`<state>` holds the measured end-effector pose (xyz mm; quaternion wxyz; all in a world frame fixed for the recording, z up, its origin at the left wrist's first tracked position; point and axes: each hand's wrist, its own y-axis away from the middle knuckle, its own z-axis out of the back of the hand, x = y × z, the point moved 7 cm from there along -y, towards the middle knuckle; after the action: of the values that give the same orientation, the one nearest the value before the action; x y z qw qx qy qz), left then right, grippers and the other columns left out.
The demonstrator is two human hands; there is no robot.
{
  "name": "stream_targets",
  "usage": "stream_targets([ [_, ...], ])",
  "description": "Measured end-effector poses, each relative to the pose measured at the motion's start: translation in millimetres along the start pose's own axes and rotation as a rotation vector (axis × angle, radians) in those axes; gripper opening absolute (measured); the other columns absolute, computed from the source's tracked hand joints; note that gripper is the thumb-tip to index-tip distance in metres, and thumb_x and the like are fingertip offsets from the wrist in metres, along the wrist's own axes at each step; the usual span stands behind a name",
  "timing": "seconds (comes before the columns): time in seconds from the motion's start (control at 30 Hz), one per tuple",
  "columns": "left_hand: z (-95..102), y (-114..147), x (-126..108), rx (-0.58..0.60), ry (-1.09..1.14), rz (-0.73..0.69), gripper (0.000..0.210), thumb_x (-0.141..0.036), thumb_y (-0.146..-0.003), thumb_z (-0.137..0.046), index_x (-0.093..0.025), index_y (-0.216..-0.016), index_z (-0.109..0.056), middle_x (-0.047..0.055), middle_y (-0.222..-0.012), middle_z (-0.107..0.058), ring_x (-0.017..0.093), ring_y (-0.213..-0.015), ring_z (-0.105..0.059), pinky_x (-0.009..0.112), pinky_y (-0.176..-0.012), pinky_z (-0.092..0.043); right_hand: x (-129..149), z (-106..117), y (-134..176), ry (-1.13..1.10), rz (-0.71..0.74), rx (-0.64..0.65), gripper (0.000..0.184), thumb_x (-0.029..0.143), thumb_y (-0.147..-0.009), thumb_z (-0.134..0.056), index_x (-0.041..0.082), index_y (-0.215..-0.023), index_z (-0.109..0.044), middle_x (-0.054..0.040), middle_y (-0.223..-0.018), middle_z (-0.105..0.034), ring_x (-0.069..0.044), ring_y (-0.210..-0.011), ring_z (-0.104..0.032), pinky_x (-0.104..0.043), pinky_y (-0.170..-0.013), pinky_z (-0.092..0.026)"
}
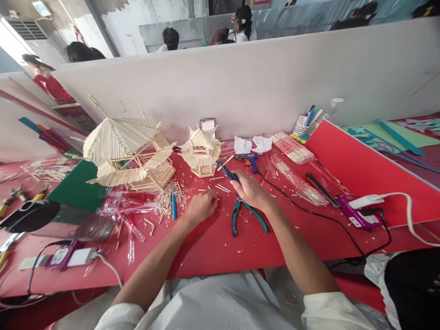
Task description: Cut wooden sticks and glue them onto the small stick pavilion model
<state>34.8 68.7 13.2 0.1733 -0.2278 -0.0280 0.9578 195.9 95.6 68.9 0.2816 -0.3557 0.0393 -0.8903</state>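
I see a red tabletop (213,243) littered with stick offcuts, a white partition (275,78) along its far edge. My right hand (250,190) grips a blue tool (227,172) mid-tabletop; my left hand (201,206) rests curled beside it, its grip on small sticks unclear. Bare room lies toward the near edge.

Your right hand (250,190) covers the handle of the blue tool (225,171), so you can't see its grip. Your left hand (202,206) curls over something too small to tell. The frame's edges crop the table (213,243) on both sides.
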Motion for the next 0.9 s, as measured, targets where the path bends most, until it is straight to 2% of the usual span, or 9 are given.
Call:
stream_targets([
  [0.17,-2.3,0.4,-3.5,0.003,0.055,-0.032,0.008,-0.024,-0.09,-0.058,-0.022,-0.084,-0.062,0.006,-0.081,-0.067,0.021,-0.073,-0.064,0.029,-0.066,-0.042,3.7,-6.1,1.4,0.037,0.037,0.067,0.03,0.038,-0.105,-0.035,0.017,-0.118,-0.052,-0.0134,-0.112,-0.065,-0.026,-0.103,-0.062,-0.033,-0.086,-0.044],
  [0.27,5.2,-0.1,-0.3,-0.008,0.072,-0.046,0.009,-0.026,-0.09,-0.059,-0.023,-0.081,-0.061,0.006,-0.081,-0.066,0.02,-0.071,-0.062,0.029,-0.065,-0.042,4.7,-10.2,1.8,0.069,0.041,0.104,0.029,0.039,-0.107,-0.033,0.019,-0.114,-0.054,-0.0101,-0.109,-0.067,-0.024,-0.1,-0.063,-0.031,-0.082,-0.043],
  [0.33,20.5,-0.3,6.6,-0.078,0.071,-0.022,0.013,-0.03,-0.091,-0.059,-0.023,-0.08,-0.06,0.006,-0.081,-0.065,0.02,-0.07,-0.061,0.029,-0.065,-0.042,4.2,-12.3,2.1,0.112,0.03,0.131,0.03,0.041,-0.107,-0.033,0.02,-0.111,-0.055,-0.0092,-0.106,-0.068,-0.024,-0.095,-0.064,-0.03,-0.077,-0.042],
  [0.43,53.3,2.7,16.6,-0.266,0.119,-0.01,0.011,-0.032,-0.092,-0.059,-0.022,-0.087,-0.06,0.005,-0.082,-0.062,0.02,-0.073,-0.06,0.03,-0.071,-0.046,4.0,-15.5,2.4,0.204,0.022,0.157,0.03,0.042,-0.106,-0.036,0.02,-0.109,-0.056,-0.0098,-0.102,-0.07,-0.024,-0.091,-0.065,-0.03,-0.072,-0.04],
  [0.47,61.7,4.2,17.6,-0.302,0.16,-0.032,0.011,-0.032,-0.091,-0.061,-0.021,-0.094,-0.061,0.005,-0.086,-0.063,0.019,-0.076,-0.061,0.03,-0.074,-0.048,4.7,-16.8,2.5,0.237,0.025,0.16,0.03,0.042,-0.106,-0.036,0.02,-0.109,-0.056,-0.01,-0.101,-0.07,-0.025,-0.09,-0.066,-0.03,-0.071,-0.039],
  [0.53,70.5,6.1,14.4,-0.299,0.234,-0.122,0.023,-0.03,-0.091,-0.062,-0.021,-0.112,-0.06,0.008,-0.103,-0.065,0.019,-0.088,-0.065,0.032,-0.084,-0.052,7.6,-20.6,2.6,0.295,0.04,0.164,0.03,0.042,-0.106,-0.037,0.019,-0.107,-0.056,-0.0102,-0.1,-0.071,-0.025,-0.088,-0.066,-0.03,-0.069,-0.038],
  [0.6,70.5,7.6,6.4,-0.241,0.25,-0.242,0.033,-0.026,-0.092,-0.06,-0.023,-0.125,-0.058,0.01,-0.122,-0.063,0.021,-0.108,-0.065,0.034,-0.096,-0.052,11.7,-25.5,2.5,0.343,0.06,0.17,0.03,0.044,-0.106,-0.039,0.019,-0.107,-0.056,-0.0103,-0.1,-0.071,-0.025,-0.087,-0.067,-0.03,-0.067,-0.037],
  [0.67,67.1,8.7,0.5,-0.207,0.227,-0.326,0.032,-0.021,-0.094,-0.056,-0.025,-0.126,-0.061,0.01,-0.13,-0.061,0.021,-0.119,-0.062,0.035,-0.103,-0.05,15.6,-30.0,1.9,0.381,0.076,0.173,0.031,0.045,-0.105,-0.041,0.018,-0.107,-0.056,-0.0102,-0.101,-0.071,-0.025,-0.087,-0.067,-0.03,-0.066,-0.038],
  [0.9,61.9,6.1,6.9,-0.236,0.212,-0.328,0.032,-0.013,-0.093,-0.055,-0.023,-0.12,-0.067,0.008,-0.123,-0.069,0.019,-0.114,-0.067,0.035,-0.101,-0.054,17.6,-38.0,-7.7,0.494,0.082,0.151,0.038,0.051,-0.102,-0.044,0.016,-0.107,-0.059,-0.011,-0.103,-0.071,-0.026,-0.088,-0.068,-0.031,-0.067,-0.041],
])
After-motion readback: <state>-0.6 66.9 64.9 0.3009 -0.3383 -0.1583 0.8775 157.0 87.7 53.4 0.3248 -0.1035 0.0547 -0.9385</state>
